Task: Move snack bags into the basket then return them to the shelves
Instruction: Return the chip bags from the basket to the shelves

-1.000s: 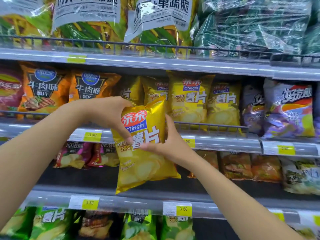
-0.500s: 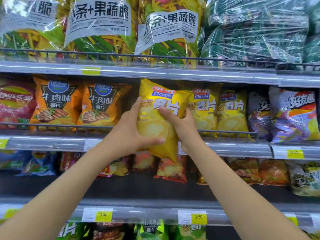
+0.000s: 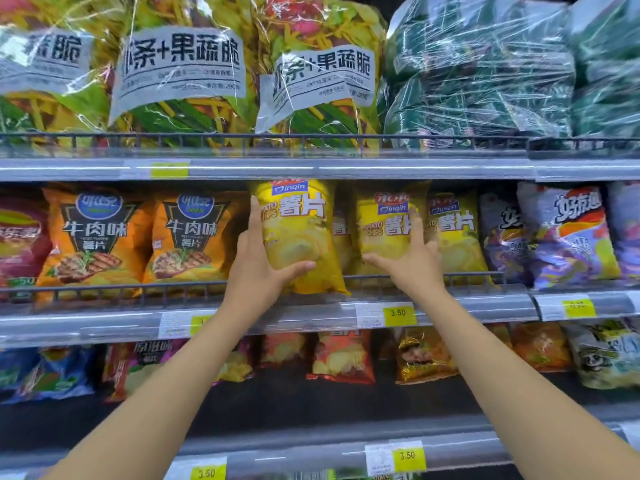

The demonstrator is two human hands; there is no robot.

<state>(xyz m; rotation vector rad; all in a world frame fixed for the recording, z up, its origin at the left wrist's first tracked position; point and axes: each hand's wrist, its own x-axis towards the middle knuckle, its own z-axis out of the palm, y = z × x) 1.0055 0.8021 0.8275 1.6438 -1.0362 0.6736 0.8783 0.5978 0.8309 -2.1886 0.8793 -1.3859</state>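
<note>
Snack bag, yellow potato chips: 1 unit, upright, its bottom corner hanging over the front of the wire rail of the middle shelf, its top reaching the shelf edge above the rail. Left hand grips it, thumb curled across the lower front, fingers up its left side. Right hand, above the rail and right of the held bag, lies spread with straight fingers against a neighbouring yellow bag standing behind the rail; it pinches nothing. 2 orange bags stand behind the rail, further left. Price tag marked 3.50 sits just below the rail. Basket: not in view. Progress, by judgement: return stage, this bag only partly in its row. Left to do: seat it fully behind the rail and let go. Whether more bags are outstanding cannot be told.
</note>
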